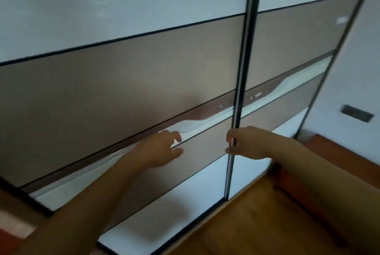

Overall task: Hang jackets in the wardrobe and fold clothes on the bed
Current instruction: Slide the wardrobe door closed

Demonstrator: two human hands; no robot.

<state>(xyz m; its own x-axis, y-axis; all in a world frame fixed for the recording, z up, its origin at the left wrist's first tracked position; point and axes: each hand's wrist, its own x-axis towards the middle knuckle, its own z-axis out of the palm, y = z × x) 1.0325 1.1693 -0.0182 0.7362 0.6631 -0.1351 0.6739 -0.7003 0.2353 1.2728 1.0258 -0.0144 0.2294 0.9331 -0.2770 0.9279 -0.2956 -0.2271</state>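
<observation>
A: Which surface bears the load?
B: A wooden floor [255, 226], lower right.
A: What stands on it?
B: The wardrobe [144, 70], its door bottoms along the boards; beside it, a reddish wooden piece [341, 152], unidentifiable.

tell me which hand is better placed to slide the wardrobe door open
Right. The right hand has its fingers and thumb curled on the vertical door edge, so it can probably pull the door sideways. The left hand lies open by the flat left door panel, gripping nothing.
</observation>
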